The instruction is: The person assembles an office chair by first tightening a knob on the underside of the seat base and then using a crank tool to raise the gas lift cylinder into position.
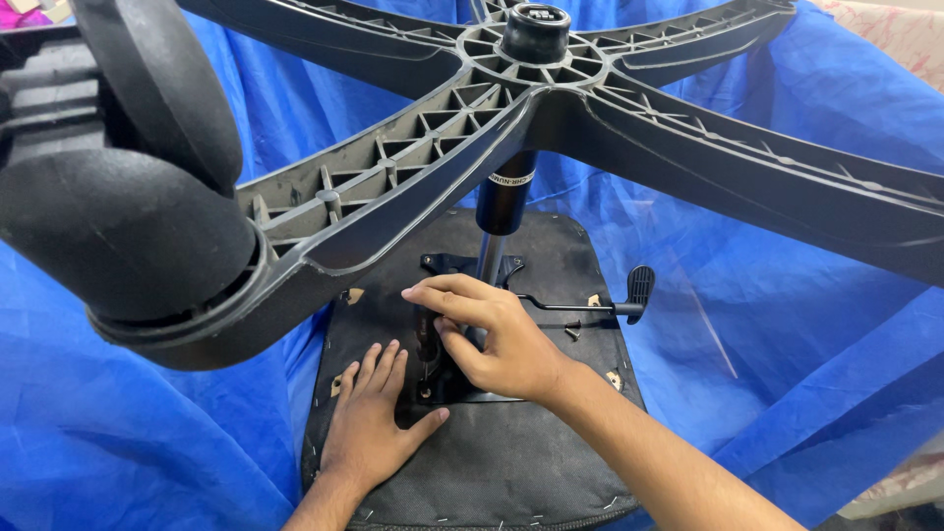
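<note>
Upside-down office chair on a blue sheet (787, 324), seat underside (531, 462) facing up. Left hand (369, 423) pressed flat on the black fabric of the seat, fingers (379, 366) stretched forward and lying close together, thumb angled out toward the metal plate (447, 379) at the seat's middle; holding nothing. Right hand (492, 334) resting on that plate, fingers curled and pointing left, thumb tucked against the plate's left edge beside a small bolt (425, 391); cannot tell whether anything is pinched beneath them. Gas cylinder (501, 202) rising from the plate just behind the right hand, up into the hub of the five-arm star base (610, 108), which spreads across the top of the view. Black caster wheel (118, 216) on the near-left arm, very close to the camera. Thin lever (590, 307) with a black paddle handle sticking out to the right of the plate. Loose screws (572, 332) on the fabric below the lever.
</note>
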